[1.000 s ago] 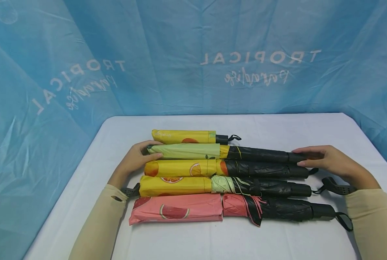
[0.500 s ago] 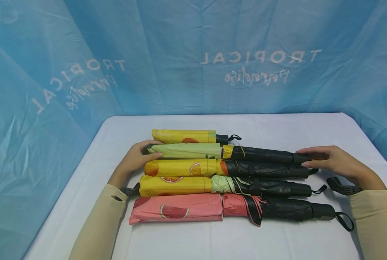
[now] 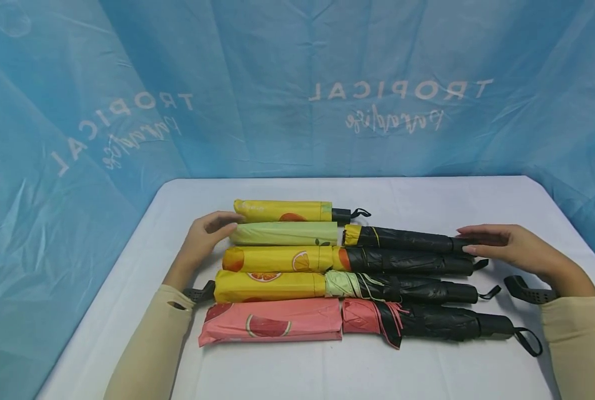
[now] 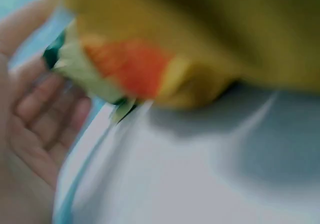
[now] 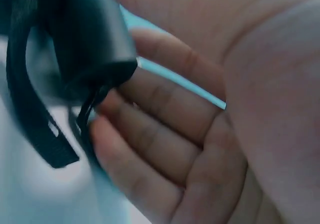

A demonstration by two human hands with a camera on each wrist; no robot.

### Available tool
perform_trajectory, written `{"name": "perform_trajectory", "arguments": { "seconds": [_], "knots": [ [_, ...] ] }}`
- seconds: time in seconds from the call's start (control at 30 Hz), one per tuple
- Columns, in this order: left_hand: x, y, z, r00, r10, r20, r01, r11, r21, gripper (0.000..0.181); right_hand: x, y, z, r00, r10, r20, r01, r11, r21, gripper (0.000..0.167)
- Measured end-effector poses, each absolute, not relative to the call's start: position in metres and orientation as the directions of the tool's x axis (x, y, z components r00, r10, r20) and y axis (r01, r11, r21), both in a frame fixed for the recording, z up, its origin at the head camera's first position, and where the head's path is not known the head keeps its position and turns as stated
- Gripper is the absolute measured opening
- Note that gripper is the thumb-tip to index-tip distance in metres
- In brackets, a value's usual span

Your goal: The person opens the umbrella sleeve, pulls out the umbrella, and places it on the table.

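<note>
In the head view, my left hand (image 3: 208, 232) is at the left end of a light green umbrella cover (image 3: 283, 233), thumb and fingers spread; in the left wrist view its fingers lie loosely bent. My right hand (image 3: 512, 247) holds the handle end of a black folding umbrella (image 3: 402, 239) with a yellow band, thumb on the near side and fingers on the far side. A small gap separates this umbrella from the green cover. A black handle with a wrist strap (image 5: 37, 99) shows in the right wrist view; whose it is I cannot tell.
Nearer lie a yellow-covered umbrella (image 3: 277, 259), another yellow-covered one (image 3: 269, 286) and a pink watermelon-print one (image 3: 272, 319), all with black parts to the right. A short yellow umbrella (image 3: 282, 210) lies behind. White cloth (image 3: 402, 366) covers the table; blue sheeting (image 3: 257, 133) hangs behind.
The black umbrella has slid right with my right hand, opening a gap from the green cover. My left hand has let go of the cover and shifted slightly left.
</note>
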State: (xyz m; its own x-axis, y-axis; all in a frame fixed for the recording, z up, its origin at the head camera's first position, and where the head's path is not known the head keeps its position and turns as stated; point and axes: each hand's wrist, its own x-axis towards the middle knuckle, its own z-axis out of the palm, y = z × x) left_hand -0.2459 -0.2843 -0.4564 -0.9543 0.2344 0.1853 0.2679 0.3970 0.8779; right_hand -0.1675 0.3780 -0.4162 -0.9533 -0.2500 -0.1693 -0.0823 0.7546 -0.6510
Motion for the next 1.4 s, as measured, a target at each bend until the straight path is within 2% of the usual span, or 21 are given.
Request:
{"name": "perform_trajectory", "arguments": {
  "seconds": [0.07,0.2,0.37,0.53,0.63,0.73,0.87,0.97,1.2,1.4],
  "knots": [
    [-0.245,-0.29,-0.452,-0.958,0.162,0.238,0.281,0.347,0.895,0.034,-0.166,0.374,-0.41,-0.961,-0.231,-0.151,-0.094,0.787,-0.61,0.062],
    [-0.243,-0.302,-0.435,-0.963,0.066,0.263,0.27,0.304,0.914,0.037,-0.168,0.361,-0.388,-0.978,-0.19,-0.087,-0.113,0.832,-0.543,0.065],
    [-0.255,-0.304,-0.414,-0.971,0.115,0.212,0.239,0.34,0.91,0.042,-0.185,0.322,-0.35,-0.971,-0.238,0.006,-0.206,0.827,-0.524,0.057],
    [-0.282,-0.284,-0.407,-0.964,0.195,0.178,0.238,0.353,0.905,0.05,-0.221,0.257,-0.332,-0.924,-0.381,0.021,-0.329,0.768,-0.55,0.051],
    [-0.297,-0.268,-0.41,-0.962,0.231,0.147,0.226,0.37,0.901,0.052,-0.247,0.223,-0.342,-0.883,-0.47,-0.006,-0.385,0.732,-0.562,0.047],
    [-0.304,-0.251,-0.409,-0.963,0.262,0.065,0.168,0.393,0.904,0.051,-0.267,0.199,-0.365,-0.848,-0.528,-0.046,-0.413,0.713,-0.567,0.045],
    [-0.301,-0.236,-0.408,-0.957,0.287,-0.045,0.08,0.41,0.909,0.049,-0.28,0.177,-0.393,-0.826,-0.559,-0.076,-0.415,0.692,-0.591,0.045],
    [-0.299,-0.236,-0.415,-0.951,0.306,-0.054,0.079,0.407,0.91,0.049,-0.285,0.164,-0.404,-0.814,-0.577,-0.072,-0.426,0.676,-0.602,0.046],
    [-0.296,-0.237,-0.427,-0.937,0.35,0.002,0.142,0.378,0.915,0.047,-0.291,0.158,-0.425,-0.849,-0.526,-0.054,-0.371,0.665,-0.648,0.047],
    [-0.292,-0.24,-0.43,-0.95,0.311,-0.026,0.101,0.384,0.918,0.047,-0.29,0.163,-0.437,-0.867,-0.497,-0.025,-0.333,0.616,-0.714,0.046]
  ]
}}
